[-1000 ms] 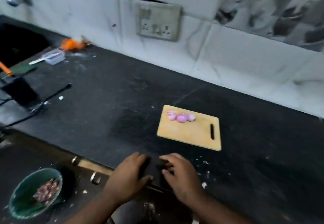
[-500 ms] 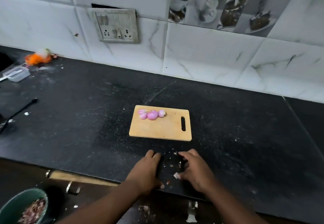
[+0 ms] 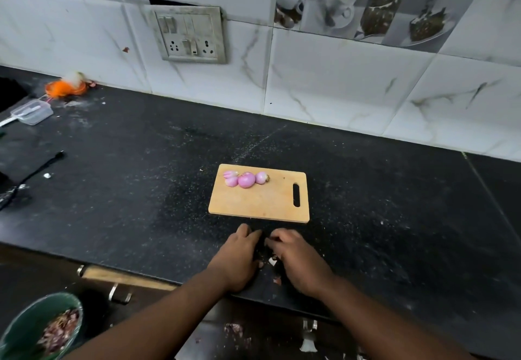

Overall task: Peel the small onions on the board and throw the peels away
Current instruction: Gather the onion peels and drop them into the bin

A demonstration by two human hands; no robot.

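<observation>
Small onions peeled on board at centre; peel scraps below hemmed between flat left hand and curled right hand, hold unclear; binning remaining

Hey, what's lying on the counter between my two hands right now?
Small scraps of onion peel lie on the black counter in the narrow gap between the left hand and the right hand, as the head view shows.
</observation>
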